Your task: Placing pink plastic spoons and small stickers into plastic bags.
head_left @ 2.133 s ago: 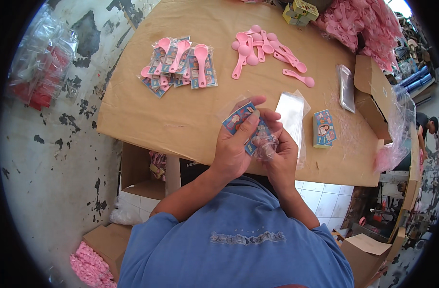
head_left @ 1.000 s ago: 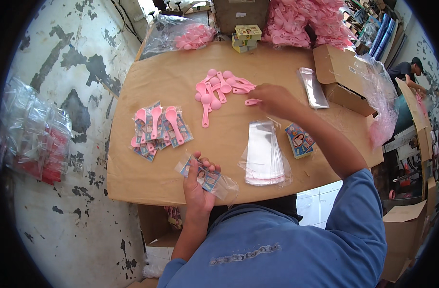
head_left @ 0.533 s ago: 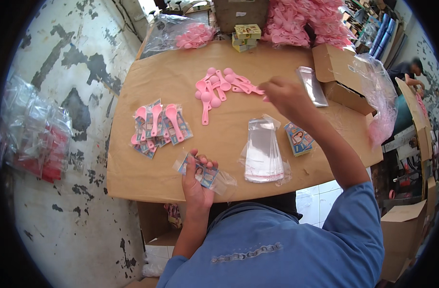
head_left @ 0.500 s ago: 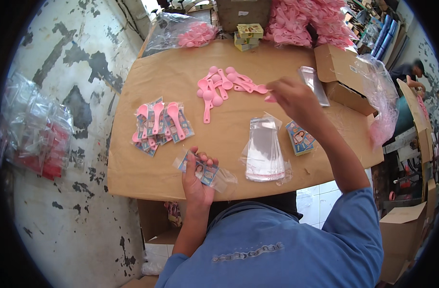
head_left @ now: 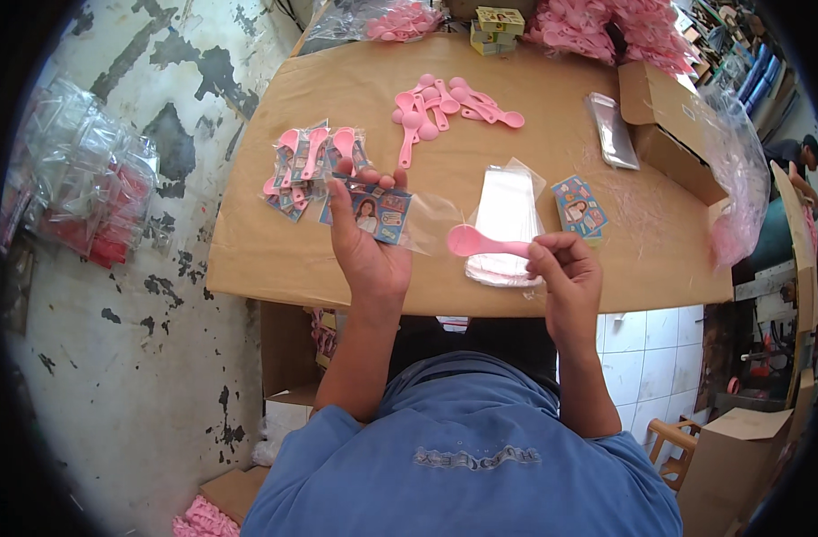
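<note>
My left hand (head_left: 370, 246) holds a clear plastic bag (head_left: 431, 224) with a blue printed card (head_left: 387, 216) inside, the bag's end pointing right. In my right hand (head_left: 566, 273) a pink measuring spoon (head_left: 481, 242) is pinched by its handle, its bowl toward the bag but apart from it. Under the spoon lies a stack of clear bags (head_left: 506, 201). Beyond my left hand, a pile of bagged pink spoons with cards (head_left: 312, 154) rests on the table. Loose pink spoons (head_left: 430, 109) lie in a heap farther off.
A stack of blue cards (head_left: 579, 206) stands right of the bags on the brown paper-covered table (head_left: 266, 255). More clear bags (head_left: 613, 131) and a cardboard box (head_left: 668, 125) are at the right. Small yellow boxes (head_left: 498, 21) stand at the back. A person (head_left: 796, 154) sits far right.
My right hand has come back from the spoon heap toward me, carrying a pink spoon. My left hand has raised the bag with the card, and the view has shifted.
</note>
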The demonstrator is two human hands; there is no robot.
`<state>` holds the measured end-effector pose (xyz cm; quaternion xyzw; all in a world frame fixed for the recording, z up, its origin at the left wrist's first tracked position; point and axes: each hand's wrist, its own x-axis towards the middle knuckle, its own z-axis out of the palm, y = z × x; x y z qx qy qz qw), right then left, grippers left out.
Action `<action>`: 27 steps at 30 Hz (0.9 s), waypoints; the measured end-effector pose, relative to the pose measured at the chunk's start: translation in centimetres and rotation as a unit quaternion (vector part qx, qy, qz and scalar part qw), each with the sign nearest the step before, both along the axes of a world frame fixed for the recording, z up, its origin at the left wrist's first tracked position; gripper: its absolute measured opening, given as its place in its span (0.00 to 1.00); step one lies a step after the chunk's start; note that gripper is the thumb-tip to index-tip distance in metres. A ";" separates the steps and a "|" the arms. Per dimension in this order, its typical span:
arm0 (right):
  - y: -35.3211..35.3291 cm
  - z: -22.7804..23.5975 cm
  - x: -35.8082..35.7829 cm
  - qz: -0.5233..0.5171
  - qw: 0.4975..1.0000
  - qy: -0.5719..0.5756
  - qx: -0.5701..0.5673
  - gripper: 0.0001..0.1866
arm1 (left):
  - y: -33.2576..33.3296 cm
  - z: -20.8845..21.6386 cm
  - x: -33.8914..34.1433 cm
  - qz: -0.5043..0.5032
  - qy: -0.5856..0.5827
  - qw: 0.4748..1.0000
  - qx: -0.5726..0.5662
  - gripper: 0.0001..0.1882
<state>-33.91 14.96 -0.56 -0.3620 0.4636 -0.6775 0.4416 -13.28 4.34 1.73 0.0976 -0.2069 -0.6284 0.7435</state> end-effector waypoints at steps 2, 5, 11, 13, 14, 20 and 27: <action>0.5 0.3 1.0 0.016 0.999 -0.029 0.003 0.07 | 1.2 -0.3 -0.9 -0.017 -0.011 1.000 -0.005 0.17; 1.1 0.9 1.6 0.065 0.996 -0.059 -0.004 0.06 | 2.7 -0.7 -2.3 -0.051 -0.025 0.998 -0.008 0.18; 2.5 1.1 1.3 0.141 0.987 -0.071 -0.028 0.08 | 4.8 -0.1 -3.7 -0.088 -0.051 0.995 0.014 0.20; 2.2 0.1 1.0 0.148 0.986 -0.029 -0.071 0.09 | 5.4 -0.1 -4.4 -0.124 -0.056 0.990 0.031 0.21; 2.1 -0.4 1.1 0.145 0.986 -0.032 -0.073 0.09 | 5.9 -0.2 -4.9 -0.126 -0.060 0.990 0.030 0.21; 2.3 -1.0 1.5 0.124 0.990 -0.017 -0.060 0.13 | 7.5 -0.6 -6.5 -0.175 -0.074 0.980 0.066 0.19; 4.0 -2.7 -1.7 0.310 0.950 -0.035 -0.013 0.13 | 7.4 -2.3 -4.3 -0.145 -0.056 0.983 0.095 0.17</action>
